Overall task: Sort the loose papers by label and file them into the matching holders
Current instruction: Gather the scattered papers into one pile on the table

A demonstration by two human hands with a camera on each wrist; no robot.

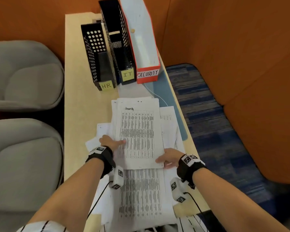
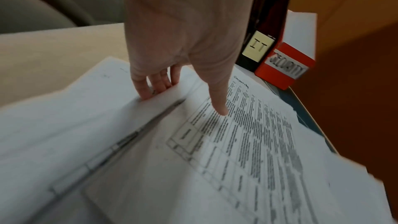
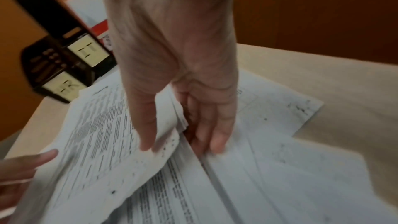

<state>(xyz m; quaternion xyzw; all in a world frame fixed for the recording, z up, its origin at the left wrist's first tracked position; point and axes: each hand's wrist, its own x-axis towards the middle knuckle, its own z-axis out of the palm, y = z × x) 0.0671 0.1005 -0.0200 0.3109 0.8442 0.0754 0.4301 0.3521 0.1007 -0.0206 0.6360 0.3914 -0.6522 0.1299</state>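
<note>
A stack of printed sheets headed "Security" (image 1: pixel 137 131) lies lifted over other loose papers (image 1: pixel 141 195) on the wooden table (image 1: pixel 80 106). My left hand (image 1: pixel 113 142) pinches the stack's left edge, with the thumb (image 2: pixel 219 105) on top and the fingers (image 2: pixel 150 88) underneath. My right hand (image 1: pixel 164 162) pinches its near right corner, thumb (image 3: pixel 148 134) above and fingers (image 3: pixel 211 134) below. At the far end stand three holders: the black mesh HR holder (image 1: pixel 99 64), the black IT holder (image 1: pixel 122 47) and the red and white Security holder (image 1: pixel 146 47).
Two grey seats (image 1: pixel 23 77) flank the table's left side. A blue mat (image 1: pixel 164 91) and a thin white cable (image 1: pixel 156 95) lie by the right edge. Blue carpet (image 1: pixel 216 131) and orange walls are to the right.
</note>
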